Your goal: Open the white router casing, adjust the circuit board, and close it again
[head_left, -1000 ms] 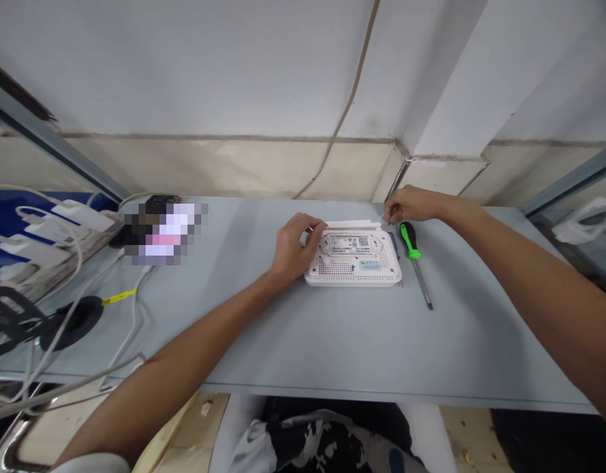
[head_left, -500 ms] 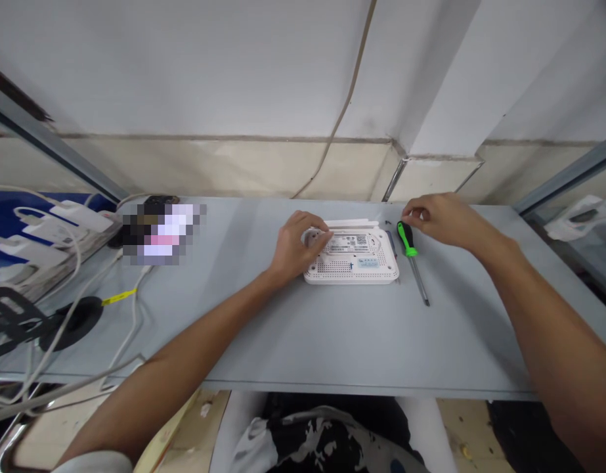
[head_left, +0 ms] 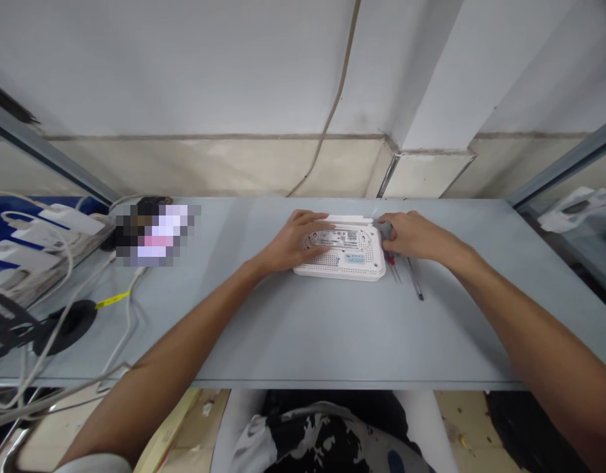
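A white router (head_left: 359, 269) lies underside up on the grey table, its vent holes, printed label and pale blue sticker showing. My left hand (head_left: 293, 240) grips its left end, with fingers and thumb reaching across the top. At the router's right back corner, my right hand (head_left: 411, 235) is closed around a small grey tool (head_left: 384, 229), whose kind is mostly hidden by the fingers. Below that hand the metal shaft of a screwdriver (head_left: 415, 281) sticks out, its handle covered. Beside it lies a thin tool with a red part (head_left: 392, 261).
On the left are a phone-like blurred screen (head_left: 162, 230), a power strip with white chargers (head_left: 61, 220), loose cables (head_left: 130, 315) and a black stand (head_left: 69, 325). A white device (head_left: 573, 209) sits at the far right. The wall (head_left: 209, 164) rises behind the table.
My right hand has moved left from behind the screwdriver handle to the router's corner and now holds the grey tool. My left hand reaches further over the router. The view has shifted slightly.
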